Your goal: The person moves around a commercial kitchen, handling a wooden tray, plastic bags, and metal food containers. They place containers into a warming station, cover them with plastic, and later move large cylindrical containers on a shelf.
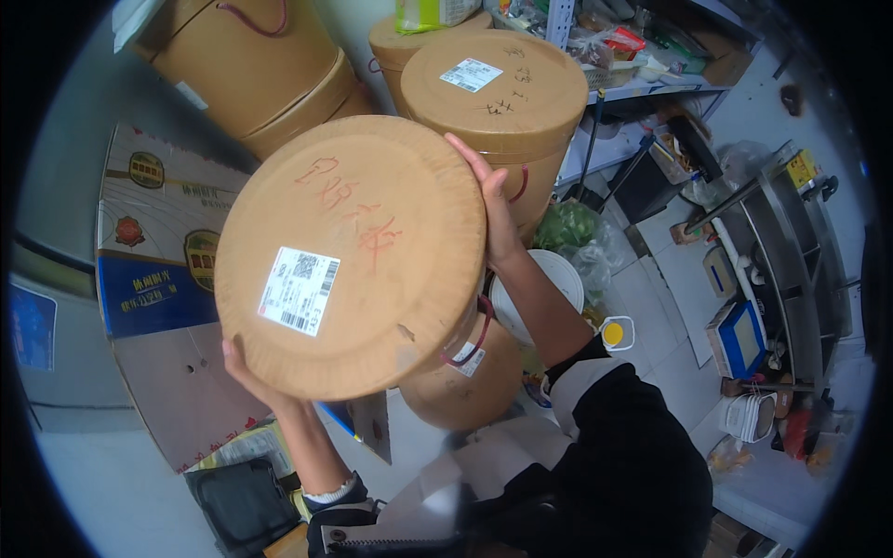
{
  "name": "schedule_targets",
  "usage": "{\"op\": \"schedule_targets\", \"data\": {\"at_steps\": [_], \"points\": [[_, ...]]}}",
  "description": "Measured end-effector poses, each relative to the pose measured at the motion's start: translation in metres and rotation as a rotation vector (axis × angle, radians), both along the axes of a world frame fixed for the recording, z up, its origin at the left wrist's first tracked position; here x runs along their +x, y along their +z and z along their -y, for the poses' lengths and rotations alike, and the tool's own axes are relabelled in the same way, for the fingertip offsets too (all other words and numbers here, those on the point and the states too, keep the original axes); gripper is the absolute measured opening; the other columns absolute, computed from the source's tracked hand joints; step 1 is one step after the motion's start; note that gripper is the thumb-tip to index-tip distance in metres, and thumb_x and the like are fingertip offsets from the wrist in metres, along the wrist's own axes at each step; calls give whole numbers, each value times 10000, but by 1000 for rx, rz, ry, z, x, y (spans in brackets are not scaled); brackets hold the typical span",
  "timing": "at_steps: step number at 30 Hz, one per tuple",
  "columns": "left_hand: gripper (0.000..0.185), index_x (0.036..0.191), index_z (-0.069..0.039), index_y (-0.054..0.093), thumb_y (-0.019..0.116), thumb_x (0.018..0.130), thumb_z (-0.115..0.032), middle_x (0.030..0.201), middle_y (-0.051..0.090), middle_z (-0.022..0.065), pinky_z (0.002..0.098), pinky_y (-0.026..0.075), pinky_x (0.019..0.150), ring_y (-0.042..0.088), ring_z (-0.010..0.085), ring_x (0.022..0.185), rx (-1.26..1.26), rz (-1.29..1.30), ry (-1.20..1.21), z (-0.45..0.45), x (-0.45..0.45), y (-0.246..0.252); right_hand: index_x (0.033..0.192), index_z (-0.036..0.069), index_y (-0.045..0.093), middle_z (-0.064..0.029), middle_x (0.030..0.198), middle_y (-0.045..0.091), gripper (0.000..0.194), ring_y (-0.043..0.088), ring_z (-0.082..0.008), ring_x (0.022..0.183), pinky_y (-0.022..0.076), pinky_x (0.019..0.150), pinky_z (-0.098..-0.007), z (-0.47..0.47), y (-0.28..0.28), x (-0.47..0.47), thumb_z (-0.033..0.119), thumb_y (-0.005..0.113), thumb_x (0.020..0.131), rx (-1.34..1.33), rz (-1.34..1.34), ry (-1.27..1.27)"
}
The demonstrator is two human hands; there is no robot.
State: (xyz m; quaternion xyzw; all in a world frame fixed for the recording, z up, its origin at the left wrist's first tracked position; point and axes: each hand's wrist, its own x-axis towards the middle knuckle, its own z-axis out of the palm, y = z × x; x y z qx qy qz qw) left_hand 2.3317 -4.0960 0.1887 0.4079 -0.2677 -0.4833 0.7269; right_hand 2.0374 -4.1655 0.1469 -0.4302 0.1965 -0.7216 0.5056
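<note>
A large round cardboard fibre drum (391, 300) is held up in front of me, its flat lid facing the camera. The lid bears red handwriting and a white printed label (300, 289). My left hand (254, 376) grips the rim at the lower left, most of its fingers hidden underneath. On the upper right, my right hand (499, 213) presses against the rim with fingers along its edge. A dark red rope handle (478, 342) hangs from the drum's side. Beneath it, another brown drum (464, 394) with a label stands on the floor, partly covered.
Several more fibre drums (495, 91) stand behind; one big drum (251, 70) is at upper left. A printed carton (160, 293) leans at left. A white round lid (537, 293) and bagged green vegetables (568, 227) lie right. Loaded shelves (642, 87) and a steel rack (788, 258) stand beyond.
</note>
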Motion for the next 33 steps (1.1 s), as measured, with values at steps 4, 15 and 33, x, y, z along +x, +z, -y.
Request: {"op": "schedule_targets", "data": {"at_steps": [4,15,33], "points": [[521,1288,-6,439,414,950,-401,1269,513,140,343,435,941,518,248,1139,117,55,-47,49,-5,-42,1418,5,279,-120,1438,345,633,332,-201,1310,234,1098,-330,18,-43,2,471,309,991,115,-307,-306],[589,1359,-35,351,474,925,-415,1339,446,123,369,346,1032,422,246,1247,5,126,-8,79,-33,-76,1451,-19,134,-199,1523,120,652,141,-310,1408,144,1131,-356,-9,-80,60,384,344,984,194,-444,-558],[459,1226,-48,486,429,923,-388,1213,547,107,368,462,912,544,243,1088,-76,161,-136,136,46,-121,1373,32,369,-105,1359,464,629,433,-240,1223,344,1032,-365,46,-119,41,516,259,986,277,92,-76]]}}
